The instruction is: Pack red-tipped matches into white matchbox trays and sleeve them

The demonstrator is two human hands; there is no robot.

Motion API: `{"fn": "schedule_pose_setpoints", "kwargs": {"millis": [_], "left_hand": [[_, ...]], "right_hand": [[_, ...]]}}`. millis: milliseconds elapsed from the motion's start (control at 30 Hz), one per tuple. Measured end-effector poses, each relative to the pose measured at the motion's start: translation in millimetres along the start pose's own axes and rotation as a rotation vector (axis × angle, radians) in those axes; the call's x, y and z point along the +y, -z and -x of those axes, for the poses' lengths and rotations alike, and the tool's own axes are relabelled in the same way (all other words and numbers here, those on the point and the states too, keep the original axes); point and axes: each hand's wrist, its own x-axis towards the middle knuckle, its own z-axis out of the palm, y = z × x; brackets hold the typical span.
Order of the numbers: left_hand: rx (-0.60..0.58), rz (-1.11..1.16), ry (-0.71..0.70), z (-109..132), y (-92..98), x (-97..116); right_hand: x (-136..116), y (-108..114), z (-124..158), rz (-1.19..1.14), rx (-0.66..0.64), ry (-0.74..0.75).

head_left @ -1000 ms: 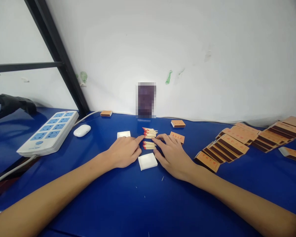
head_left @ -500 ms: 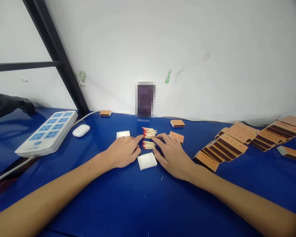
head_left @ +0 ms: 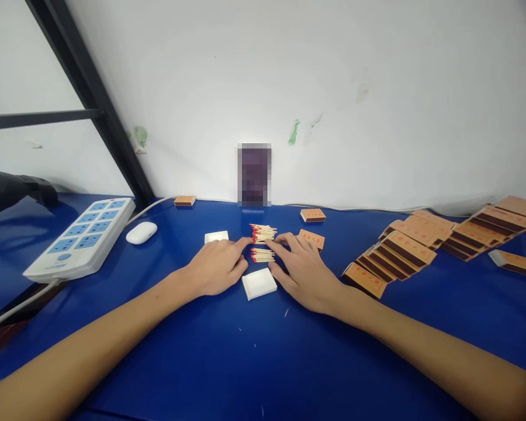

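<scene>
Forearms [head_left: 107, 333] slant in from near left and right; left hand [head_left: 219, 264] and right hand [head_left: 307, 273] palm-down, index fingers [head_left: 244, 243] pointing inward.

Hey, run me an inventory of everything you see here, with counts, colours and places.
Match piles: 2, pale with red heads, between the hands
White trays: 2, white, one nearer than the matches, one behind the left hand
Loose matchboxes: 4, orange, two near the wall, one behind the right hand, one far right
Overlapping matchboxes: many, orange and dark brown, right
Power strip: 1, white with blue sockets, left
Rounded case: 1, white, beside the strip
Pixelated object: 1, dark, against the wall
Black frame: 1, black, left
Table: 1, blue, underneath
Wall: 1, white, behind
Left hand, right hand: 2, bare, flanking the matches
</scene>
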Motion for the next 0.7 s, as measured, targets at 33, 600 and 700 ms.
{"fn": "schedule_pose_setpoints", "kwargs": {"millis": [33,600,700], "left_hand": [[-0.002,0.0,-0.001,-0.1,0.2,0.0],[-0.002,0.075,-0.037,3.1,1.6,-1.8],[-0.002,0.076,-0.036,3.2,2.1,-1.5]], "right_hand": [[-0.4,0.3,0.0,0.002,-0.001,-0.005],[-0.9,3.1,0.6,-0.081,0.02,-0.005],[-1.7,4.3,0.5,-0.075,0.013,-0.002]]}}
